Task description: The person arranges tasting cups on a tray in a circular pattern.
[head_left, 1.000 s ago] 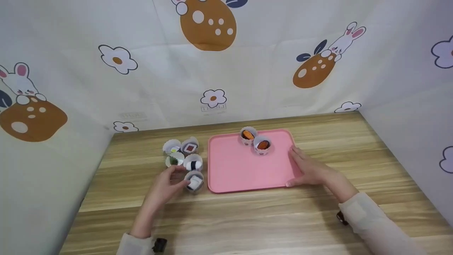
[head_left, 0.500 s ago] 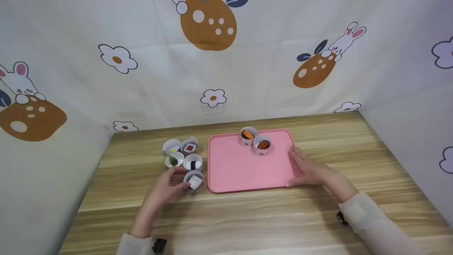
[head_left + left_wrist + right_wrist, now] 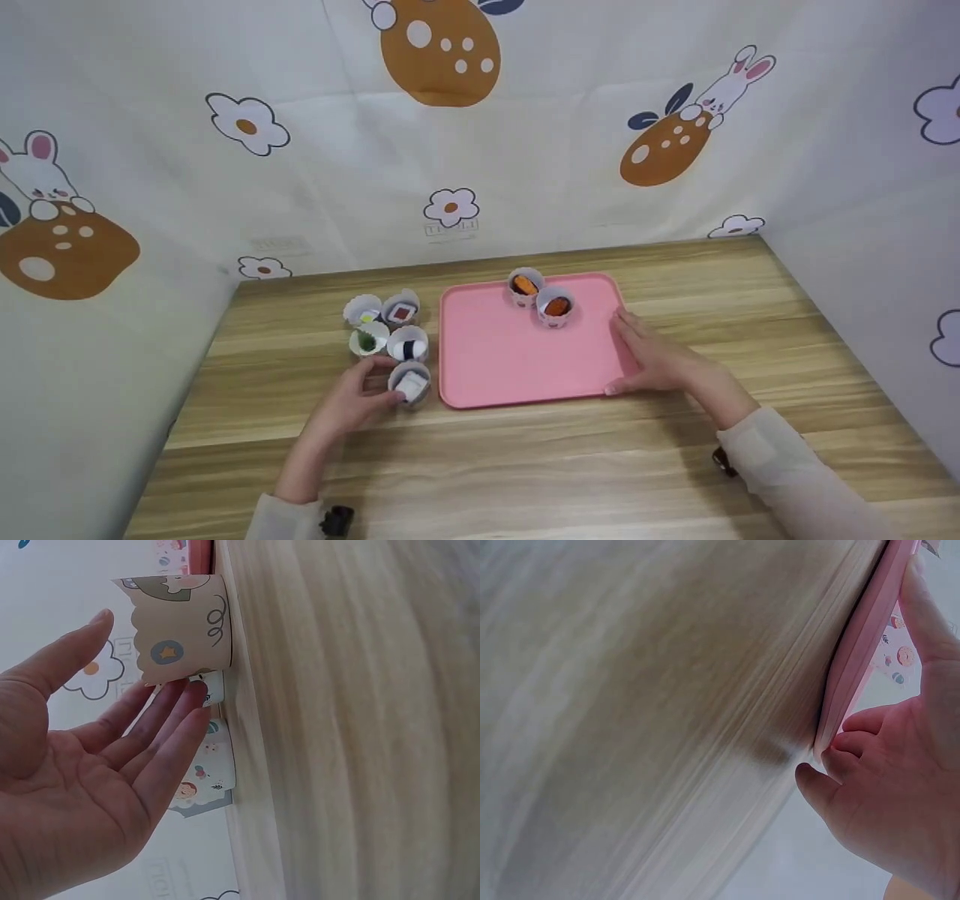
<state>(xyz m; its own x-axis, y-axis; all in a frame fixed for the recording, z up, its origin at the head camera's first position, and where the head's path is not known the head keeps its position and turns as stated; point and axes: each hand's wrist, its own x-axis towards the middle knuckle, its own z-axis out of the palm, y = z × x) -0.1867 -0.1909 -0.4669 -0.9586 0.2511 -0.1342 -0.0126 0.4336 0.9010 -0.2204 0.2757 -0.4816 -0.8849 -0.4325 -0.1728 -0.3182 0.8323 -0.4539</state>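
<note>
My left hand [image 3: 356,397] is beside the nearest paper cup, its thumb and fingers spread about the left side. In the left wrist view that cup [image 3: 187,626] is beige with a star print; the fingers lie along it and the thumb stands near the scalloped rim. A white toy sushi piece [image 3: 412,385] sits inside. Just behind is a cup with a black-banded white sushi [image 3: 409,349]. My right hand [image 3: 656,361] rests at the pink tray's [image 3: 502,360] near right corner, fingers along the right edge, thumb at the front edge.
Two cups with orange sushi [image 3: 525,286] and reddish sushi [image 3: 557,307] stand at the back of the tray. Left of the tray, more cups cluster, holding a green piece [image 3: 367,341], a yellow-white piece [image 3: 369,316] and a red-centred piece [image 3: 403,313]. Printed cloth [image 3: 337,187] walls the table.
My left hand has shifted slightly, the thumb moving a little lower and closer to the nearest cup. The right hand, tray and cups look unmoved.
</note>
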